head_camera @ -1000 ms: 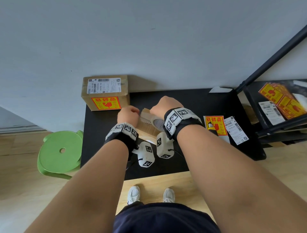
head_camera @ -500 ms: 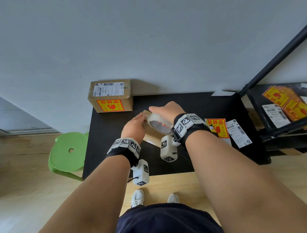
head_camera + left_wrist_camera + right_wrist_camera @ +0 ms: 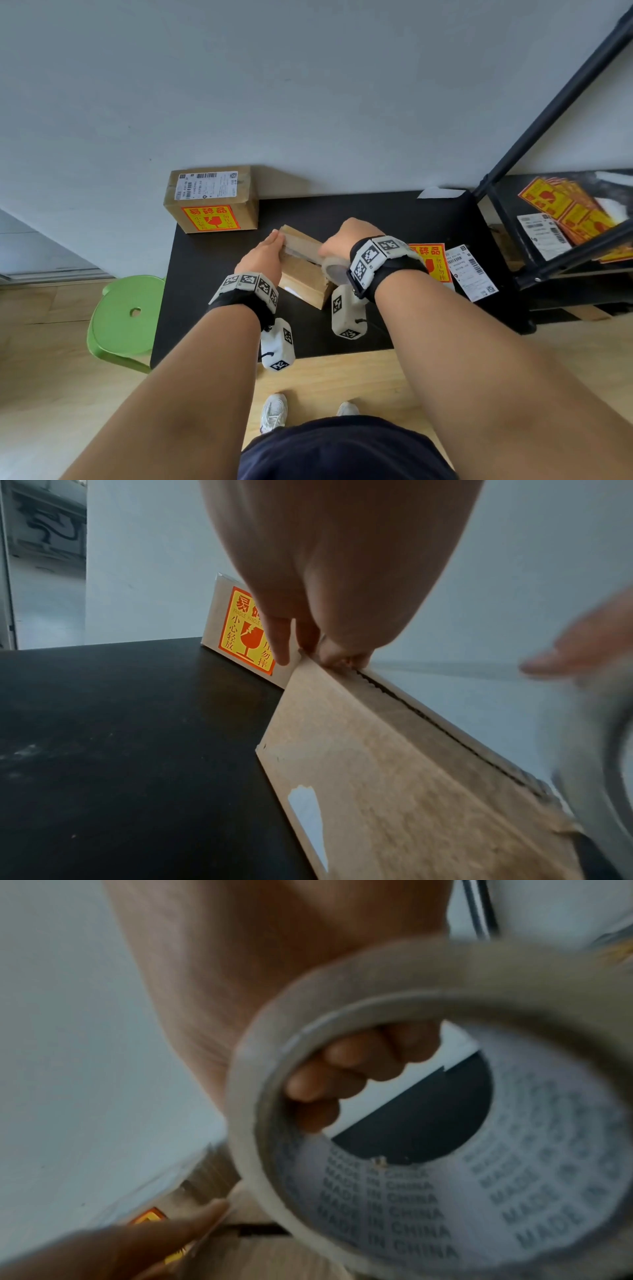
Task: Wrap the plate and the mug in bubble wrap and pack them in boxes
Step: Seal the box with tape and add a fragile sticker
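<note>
Small box (image 3: 303,270) at frame centre on the black bench (image 3: 212,274). Left hand (image 3: 263,255) grip flat, fingers straight, pressing the box's far end. Right hand (image 3: 346,236) grip curled around the tape roll (image 3: 337,269), strip stretched over the box top.

A black tabletop (image 3: 394,219) stood against a pale wall (image 3: 308,85). On its right part lay a yellow-and-red fragile sticker (image 3: 433,257) just beside a white shipping label (image 3: 474,274) (barcodes printed on it). A green stool (image 3: 126,318) sat on the wooden floor (image 3: 41,377) to the left of the tabletop. To the right, a black shelf (image 3: 565,260) carried a stack of more fragile stickers (image 3: 561,205) and another white label (image 3: 544,233). White sneakers (image 3: 274,411) showed below.
</note>
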A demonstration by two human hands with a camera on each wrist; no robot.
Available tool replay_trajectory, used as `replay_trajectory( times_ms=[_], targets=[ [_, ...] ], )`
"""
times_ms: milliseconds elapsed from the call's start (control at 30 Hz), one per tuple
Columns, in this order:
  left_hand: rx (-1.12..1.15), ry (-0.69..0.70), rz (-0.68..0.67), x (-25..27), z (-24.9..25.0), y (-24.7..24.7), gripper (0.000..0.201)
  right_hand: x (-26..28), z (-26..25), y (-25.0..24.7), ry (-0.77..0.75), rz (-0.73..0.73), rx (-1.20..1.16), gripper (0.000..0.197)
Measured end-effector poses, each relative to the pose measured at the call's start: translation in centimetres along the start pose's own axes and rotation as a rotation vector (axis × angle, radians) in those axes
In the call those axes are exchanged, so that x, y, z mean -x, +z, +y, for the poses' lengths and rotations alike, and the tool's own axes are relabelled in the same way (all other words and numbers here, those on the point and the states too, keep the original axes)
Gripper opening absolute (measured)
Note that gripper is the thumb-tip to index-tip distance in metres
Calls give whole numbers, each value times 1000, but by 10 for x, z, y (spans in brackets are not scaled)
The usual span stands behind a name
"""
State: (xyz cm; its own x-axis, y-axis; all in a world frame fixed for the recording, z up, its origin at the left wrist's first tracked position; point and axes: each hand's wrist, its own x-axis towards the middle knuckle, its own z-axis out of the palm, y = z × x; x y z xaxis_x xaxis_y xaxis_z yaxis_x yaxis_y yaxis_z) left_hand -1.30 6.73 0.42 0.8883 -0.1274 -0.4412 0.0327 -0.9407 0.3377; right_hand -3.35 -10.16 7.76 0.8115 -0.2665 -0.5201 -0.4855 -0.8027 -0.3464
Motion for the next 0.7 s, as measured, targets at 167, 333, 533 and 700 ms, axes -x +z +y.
replay_trajectory(
  times_ms=[167, 333, 533, 700],
  targets=[
    [-51, 12, -25, 1, 8, 8, 83, 0, 18, 6, 15, -23, -57, 41],
    [30, -1, -80, 1, 10, 11, 69, 4, 32, -1, 47, -40, -239, 43],
    [-50, -7, -80, 9, 12, 13, 73, 10, 49, 11, 29, -4, -8, 35],
    [-55, -15, -90, 10, 15, 14, 73, 11, 63, 24, 58, 21, 43, 44]
  ],
)
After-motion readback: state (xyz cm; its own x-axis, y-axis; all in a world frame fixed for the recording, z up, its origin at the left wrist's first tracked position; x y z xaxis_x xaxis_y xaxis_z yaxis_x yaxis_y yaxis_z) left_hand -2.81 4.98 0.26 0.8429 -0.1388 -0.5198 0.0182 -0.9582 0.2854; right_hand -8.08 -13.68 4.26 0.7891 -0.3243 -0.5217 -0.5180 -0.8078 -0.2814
